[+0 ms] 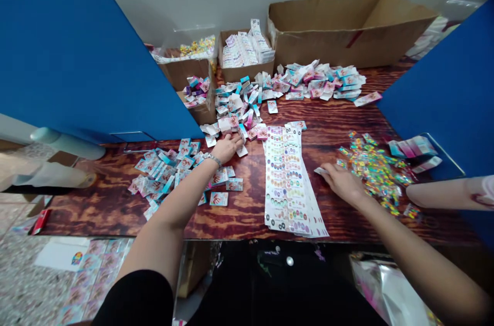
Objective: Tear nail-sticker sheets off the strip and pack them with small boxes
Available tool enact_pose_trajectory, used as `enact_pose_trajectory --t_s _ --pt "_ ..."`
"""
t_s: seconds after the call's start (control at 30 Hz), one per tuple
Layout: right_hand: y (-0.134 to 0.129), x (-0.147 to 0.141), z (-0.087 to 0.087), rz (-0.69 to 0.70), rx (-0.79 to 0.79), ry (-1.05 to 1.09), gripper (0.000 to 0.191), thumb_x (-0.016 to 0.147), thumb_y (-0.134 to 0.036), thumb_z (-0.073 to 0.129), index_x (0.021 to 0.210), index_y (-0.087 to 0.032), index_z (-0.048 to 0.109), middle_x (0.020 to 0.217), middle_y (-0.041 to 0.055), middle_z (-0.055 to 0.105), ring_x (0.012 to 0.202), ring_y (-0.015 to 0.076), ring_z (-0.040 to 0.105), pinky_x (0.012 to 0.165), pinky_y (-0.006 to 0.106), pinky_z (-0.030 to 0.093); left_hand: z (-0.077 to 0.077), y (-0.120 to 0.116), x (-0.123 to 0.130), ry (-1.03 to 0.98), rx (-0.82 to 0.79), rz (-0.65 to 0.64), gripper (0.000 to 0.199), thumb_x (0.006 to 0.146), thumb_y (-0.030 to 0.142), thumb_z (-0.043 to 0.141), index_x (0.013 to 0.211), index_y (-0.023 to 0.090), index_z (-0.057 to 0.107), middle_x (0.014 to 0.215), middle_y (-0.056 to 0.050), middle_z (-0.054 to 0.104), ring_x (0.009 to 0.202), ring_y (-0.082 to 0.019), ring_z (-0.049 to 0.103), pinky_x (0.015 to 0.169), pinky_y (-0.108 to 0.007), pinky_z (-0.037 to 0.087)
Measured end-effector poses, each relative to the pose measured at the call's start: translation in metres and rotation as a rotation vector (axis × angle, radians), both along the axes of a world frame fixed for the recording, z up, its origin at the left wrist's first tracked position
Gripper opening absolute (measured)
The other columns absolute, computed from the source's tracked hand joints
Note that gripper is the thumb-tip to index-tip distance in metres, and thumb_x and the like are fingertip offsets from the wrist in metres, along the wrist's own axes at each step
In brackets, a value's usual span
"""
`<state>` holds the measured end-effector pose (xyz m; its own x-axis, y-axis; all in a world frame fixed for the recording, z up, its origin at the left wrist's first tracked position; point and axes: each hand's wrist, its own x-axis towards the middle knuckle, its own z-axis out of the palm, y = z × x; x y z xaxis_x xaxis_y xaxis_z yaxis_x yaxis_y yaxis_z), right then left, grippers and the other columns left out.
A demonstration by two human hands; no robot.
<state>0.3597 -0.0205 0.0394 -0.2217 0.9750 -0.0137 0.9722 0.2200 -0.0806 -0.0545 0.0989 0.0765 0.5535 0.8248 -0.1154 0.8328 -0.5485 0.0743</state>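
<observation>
My left hand [227,149] reaches palm down to the near edge of a loose pile of small printed boxes [235,105]. Its fingers are slightly apart and touch the boxes. Between thumb and fingers my right hand [342,182] pinches a small white piece [320,170], mostly covered by the fingertips. To the right of this hand lies a heap of small clear packets with bright yellow, green and orange contents [374,171]. Long sticker sheets [283,177] with rows of coloured ovals lie overlapped between my hands. Another group of flat small boxes [165,171] lies beside my left forearm.
At the back stand a large open cardboard box [309,46], a smaller carton [247,71] of sticker strips and another carton [208,105] with small boxes. Blue panels [77,48] flank the table [111,213]. A pale bottle [69,143] lies left.
</observation>
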Motion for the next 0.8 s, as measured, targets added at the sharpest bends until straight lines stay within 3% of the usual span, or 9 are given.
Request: enact_pose_trajectory --t_s 0.13,0.23,0.37,0.43,0.6,0.7,0.8 --pt "-0.003 -0.015 0.008 0.036 0.073 0.141 0.028 0.098 -0.038 0.038 0.109 -0.022 0.058 0.104 0.0092 0.068 0.088 0.025 0.066 0.068 0.033 0.048 0.002 -0.009 0.002 -0.026 -0.03 -0.028 0.036 0.096 0.021 0.036 0.127 0.018 0.052 0.134 -0.013 0.054 0.116 -0.026 0.046 0.09 -0.036 0.043" --pt "-0.002 -0.032 0.022 0.115 0.115 0.31 0.026 0.098 -0.033 0.04 0.113 -0.021 0.057 0.11 0.0094 0.068 0.096 0.0248 0.066 0.077 0.035 0.051 0.003 -0.017 0.01 -0.047 -0.072 -0.02 0.036 0.098 0.029 0.033 0.12 0.013 0.057 0.12 -0.017 0.061 0.106 -0.025 0.056 0.087 -0.035 0.045" --pt "0.0 -0.057 0.041 0.137 0.125 0.463 0.031 0.094 -0.031 0.049 0.123 -0.019 0.053 0.11 0.0093 0.07 0.097 0.0246 0.068 0.081 0.037 0.054 0.003 -0.022 0.019 -0.086 -0.159 -0.068 0.033 0.098 0.032 0.036 0.116 0.019 0.06 0.105 -0.009 0.068 0.093 -0.019 0.063 0.082 -0.028 0.046" --pt "0.0 -0.067 0.047 0.15 0.117 0.498 0.029 0.093 -0.031 0.051 0.119 -0.02 0.056 0.106 0.0085 0.071 0.094 0.0243 0.069 0.08 0.038 0.055 0.001 -0.025 0.021 -0.095 -0.169 -0.065 0.031 0.097 0.031 0.037 0.117 0.021 0.06 0.106 -0.007 0.068 0.094 -0.019 0.064 0.082 -0.027 0.047" --pt "0.0 -0.086 0.054 0.215 0.171 0.571 0.02 0.093 -0.026 0.049 0.107 -0.022 0.063 0.102 0.0081 0.067 0.095 0.0228 0.066 0.083 0.038 0.054 0.001 -0.039 0.027 -0.074 -0.094 0.044 0.035 0.097 0.033 0.038 0.124 0.018 0.054 0.121 -0.014 0.059 0.11 -0.025 0.058 0.087 -0.034 0.047" --pt "-0.001 -0.094 0.057 0.24 0.22 0.603 0.019 0.094 -0.024 0.048 0.106 -0.022 0.062 0.097 0.0077 0.063 0.092 0.0209 0.064 0.082 0.036 0.054 0.003 -0.049 0.035 -0.037 -0.103 0.028 0.046 0.089 0.041 0.055 0.127 0.016 0.05 0.126 -0.017 0.055 0.117 -0.031 0.051 0.088 -0.039 0.048" --pt "-0.003 -0.103 0.056 0.291 0.246 0.603 0.022 0.095 -0.02 0.046 0.109 -0.022 0.062 0.097 0.0074 0.062 0.092 0.0194 0.063 0.083 0.034 0.054 0.006 -0.052 0.043 -0.01 -0.125 0.009 0.049 0.085 0.032 0.062 0.128 0.012 0.049 0.124 -0.021 0.054 0.116 -0.033 0.051 0.088 -0.042 0.049"
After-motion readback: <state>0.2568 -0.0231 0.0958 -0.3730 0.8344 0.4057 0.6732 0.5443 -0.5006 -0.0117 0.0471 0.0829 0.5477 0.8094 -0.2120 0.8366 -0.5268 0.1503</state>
